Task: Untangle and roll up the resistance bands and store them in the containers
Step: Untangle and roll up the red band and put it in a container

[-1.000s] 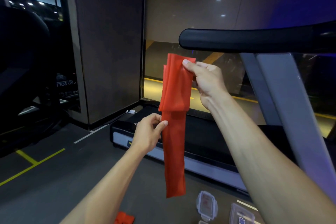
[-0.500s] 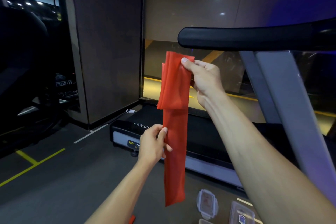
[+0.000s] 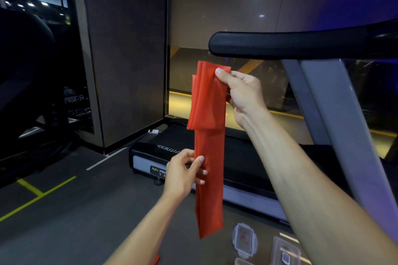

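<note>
A flat red resistance band [image 3: 209, 157] hangs straight down in front of me, its top part folded over in several layers. My right hand [image 3: 241, 94] pinches the folded top between thumb and fingers. Lower down, my left hand [image 3: 183, 173] pinches the band's left edge, thumb in front and fingers behind. The band's free end dangles above the floor. A clear plastic container [image 3: 245, 240] with clip lid and a second one [image 3: 285, 253] lie on the floor at the bottom right. A scrap of another red band [image 3: 157, 259] peeks out beside my left forearm.
A treadmill [image 3: 172, 153] stands right behind the band, its black handrail [image 3: 290, 44] crossing above my right hand and its grey upright [image 3: 323, 114] at the right. Grey floor with yellow lines [image 3: 36, 196] lies to the left. A pillar [image 3: 127, 49] rises behind.
My left hand has slid down the band from just under the folded part to about mid-length. My right hand keeps its hold on the folded top.
</note>
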The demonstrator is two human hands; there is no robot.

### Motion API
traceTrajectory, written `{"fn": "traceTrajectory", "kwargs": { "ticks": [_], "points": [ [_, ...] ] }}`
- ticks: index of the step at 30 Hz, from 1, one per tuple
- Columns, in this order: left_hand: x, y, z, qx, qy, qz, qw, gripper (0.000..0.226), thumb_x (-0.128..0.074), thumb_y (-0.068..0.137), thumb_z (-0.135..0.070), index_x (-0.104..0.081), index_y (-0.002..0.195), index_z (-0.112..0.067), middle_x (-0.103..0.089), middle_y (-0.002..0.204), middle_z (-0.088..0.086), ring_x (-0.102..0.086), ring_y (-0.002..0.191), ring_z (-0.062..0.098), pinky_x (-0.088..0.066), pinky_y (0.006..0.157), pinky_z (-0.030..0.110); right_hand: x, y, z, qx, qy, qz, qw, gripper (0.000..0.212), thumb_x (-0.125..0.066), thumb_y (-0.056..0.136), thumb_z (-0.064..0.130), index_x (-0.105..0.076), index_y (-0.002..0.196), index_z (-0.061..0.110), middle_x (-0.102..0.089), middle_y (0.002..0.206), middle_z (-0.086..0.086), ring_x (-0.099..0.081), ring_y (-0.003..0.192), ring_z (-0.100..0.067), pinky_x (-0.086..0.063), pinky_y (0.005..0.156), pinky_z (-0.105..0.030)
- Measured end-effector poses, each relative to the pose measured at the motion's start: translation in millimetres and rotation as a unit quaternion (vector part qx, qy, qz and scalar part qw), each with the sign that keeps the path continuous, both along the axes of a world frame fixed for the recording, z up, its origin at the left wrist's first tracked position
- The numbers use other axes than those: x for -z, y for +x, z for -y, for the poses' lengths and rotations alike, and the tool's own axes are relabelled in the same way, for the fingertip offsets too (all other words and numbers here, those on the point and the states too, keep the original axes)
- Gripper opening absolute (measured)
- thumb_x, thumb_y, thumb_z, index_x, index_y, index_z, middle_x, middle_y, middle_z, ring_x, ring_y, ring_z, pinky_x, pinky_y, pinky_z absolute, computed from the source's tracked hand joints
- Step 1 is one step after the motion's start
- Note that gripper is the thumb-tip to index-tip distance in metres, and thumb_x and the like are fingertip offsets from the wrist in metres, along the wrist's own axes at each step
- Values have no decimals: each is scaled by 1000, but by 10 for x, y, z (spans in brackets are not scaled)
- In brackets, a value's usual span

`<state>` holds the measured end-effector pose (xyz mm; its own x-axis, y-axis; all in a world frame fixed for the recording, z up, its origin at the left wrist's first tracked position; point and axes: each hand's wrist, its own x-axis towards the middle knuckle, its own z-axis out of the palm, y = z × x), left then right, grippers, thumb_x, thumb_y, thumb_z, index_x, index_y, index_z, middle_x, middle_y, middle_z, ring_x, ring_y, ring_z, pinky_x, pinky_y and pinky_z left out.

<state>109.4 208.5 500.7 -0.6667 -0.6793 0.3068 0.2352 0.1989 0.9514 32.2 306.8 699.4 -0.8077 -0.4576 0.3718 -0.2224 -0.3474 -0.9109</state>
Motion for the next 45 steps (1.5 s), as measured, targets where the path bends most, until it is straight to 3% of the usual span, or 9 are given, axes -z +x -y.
{"fn": "traceTrajectory", "kwargs": {
  "ticks": [4, 9, 13, 22, 29, 36, 41, 45],
  "points": [
    [2, 8, 7, 3, -8, -8, 1000, 5, -65, 98, -11, -63, 99, -6, -72, 79, 14, -74, 70, 31, -61, 55, 41, 2, -11, -4, 3, -1, -1, 1000, 8, -77, 92, 20, -79, 90, 12, -80, 86, -1, -76, 75, -9, -58, 69, -23],
    [-20, 34, 0, -13, -6, -36, 999, 26, -65, 97, -7, -42, 105, -15, -69, 76, 13, -71, 64, 31, -58, 49, 40, -10, -18, -1, 1, -10, 3, 1000, 8, -77, 92, 17, -78, 89, 10, -80, 84, -3, -75, 72, -10, -60, 67, -23],
    [-4, 31, 6, -15, -26, -38, 999, 19, -65, 97, -7, -49, 98, -16, -68, 81, 16, -71, 65, 32, -56, 48, 40, -6, -31, 15, 4, -6, -2, 1000, 8, -77, 92, 19, -78, 88, 12, -80, 85, -2, -75, 73, -10, -59, 67, -24],
    [25, 2, 66, -7, -13, -37, 999, 20, -69, 95, -8, -59, 106, -21, -70, 82, 7, -72, 69, 35, -57, 49, 41, 22, -80, 78, 3, 8, -14, 1000, 10, -79, 90, 23, -80, 92, 13, -80, 90, -2, -77, 87, -17, -60, 80, -33],
    [-44, 35, 89, 18, 6, -19, 1000, 20, -74, 90, -8, -61, 105, -12, -71, 79, 7, -73, 70, 36, -56, 49, 39, 22, -47, 51, -6, 2, -11, 1000, 8, -77, 91, 19, -79, 89, 12, -80, 87, -3, -76, 78, -12, -58, 71, -25],
    [-60, 69, 101, 39, 10, 6, 999, 21, -82, 84, -15, -65, 91, -5, -73, 82, 15, -75, 74, 35, -58, 55, 39, 43, -60, 65, -3, 8, -13, 1000, 8, -78, 91, 20, -79, 88, 13, -80, 87, -2, -77, 81, -12, -60, 75, -28],
    [-32, 64, 134, 73, 36, 1, 997, 12, -74, 91, -15, -71, 97, -5, -75, 91, 14, -75, 81, 36, -60, 60, 42, 56, -80, 62, 4, 15, -16, 1000, 9, -78, 91, 22, -79, 90, 13, -80, 89, -1, -77, 85, -14, -60, 79, -31],
    [-31, 53, 147, 91, 47, 6, 995, 16, -62, 99, -12, -68, 103, 2, -74, 98, 18, -75, 83, 35, -60, 53, 36, 68, -95, 50, 6, 17, -14, 1000, 9, -78, 91, 22, -79, 90, 13, -80, 89, -1, -77, 85, -14, -60, 79, -31]
  ]
}}
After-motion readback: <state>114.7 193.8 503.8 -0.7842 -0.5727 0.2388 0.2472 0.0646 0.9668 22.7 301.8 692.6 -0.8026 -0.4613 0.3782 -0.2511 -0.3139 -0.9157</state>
